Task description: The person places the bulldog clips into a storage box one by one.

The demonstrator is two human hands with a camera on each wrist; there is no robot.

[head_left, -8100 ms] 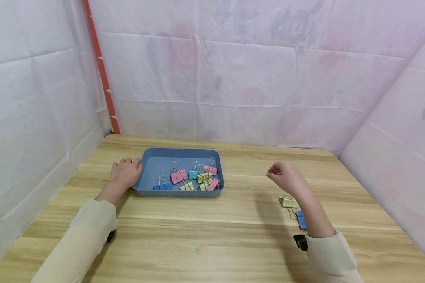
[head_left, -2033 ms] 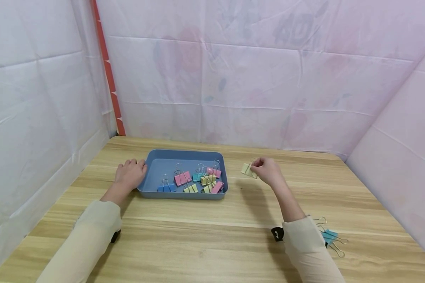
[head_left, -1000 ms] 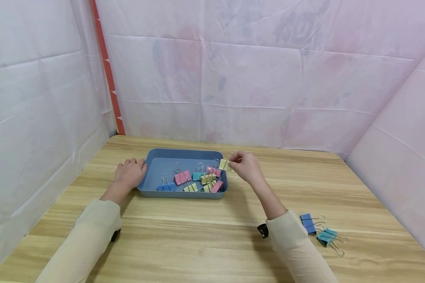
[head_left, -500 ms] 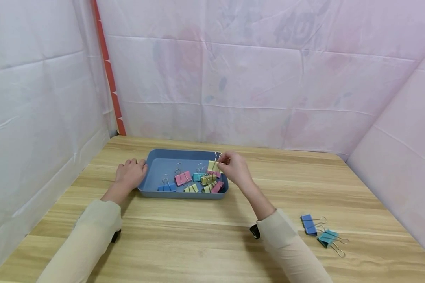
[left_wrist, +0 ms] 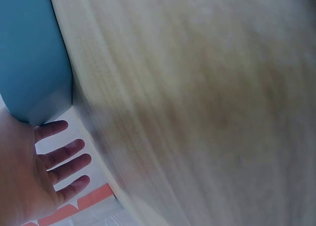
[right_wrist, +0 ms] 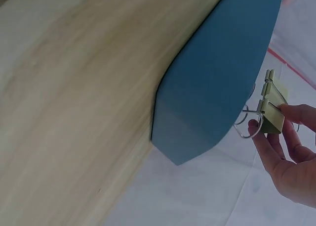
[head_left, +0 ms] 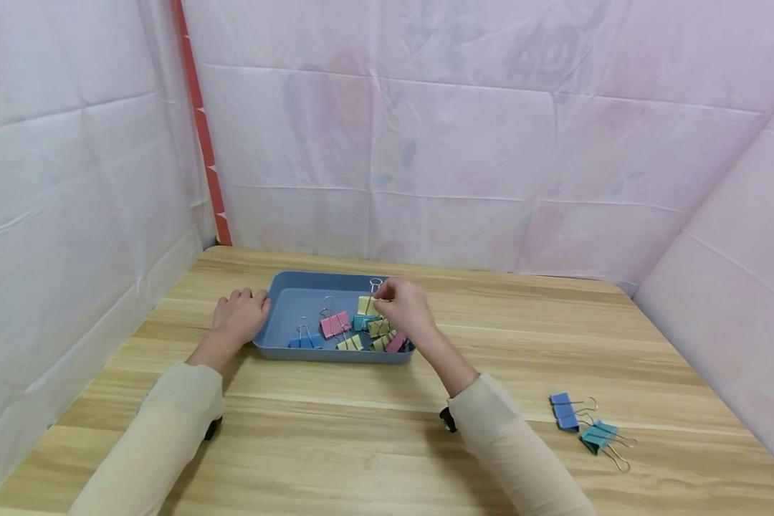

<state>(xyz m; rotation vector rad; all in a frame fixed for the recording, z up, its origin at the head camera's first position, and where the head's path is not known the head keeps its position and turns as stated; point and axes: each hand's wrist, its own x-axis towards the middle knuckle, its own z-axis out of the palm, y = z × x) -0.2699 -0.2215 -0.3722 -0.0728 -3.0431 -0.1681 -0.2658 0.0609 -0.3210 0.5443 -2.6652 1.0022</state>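
My right hand (head_left: 408, 309) pinches a pale yellow binder clip (head_left: 365, 305) over the right part of a blue-grey tray (head_left: 332, 355). In the right wrist view, thumb and fingertips hold the yellow clip (right_wrist: 273, 118) just beyond the tray's rim, its wire handles sticking out. Inside the tray lie a pink clip (head_left: 334, 325), a blue clip (head_left: 306, 342), a teal clip (head_left: 362, 322) and several yellow and pink ones; my right hand covers some of them. My left hand (head_left: 240, 315) rests at the tray's left side, and the left wrist view shows its fingers extended.
On the wooden table (head_left: 335, 444) at the right lie a second blue binder clip (head_left: 564, 412) and a second teal one (head_left: 598, 436), close together. White patterned sheeting (head_left: 451, 143) hangs behind the table and along both sides.
My right hand has carried the yellow binder clip leftward from the table's right side to over the tray. The left hand stays at the tray's left side.
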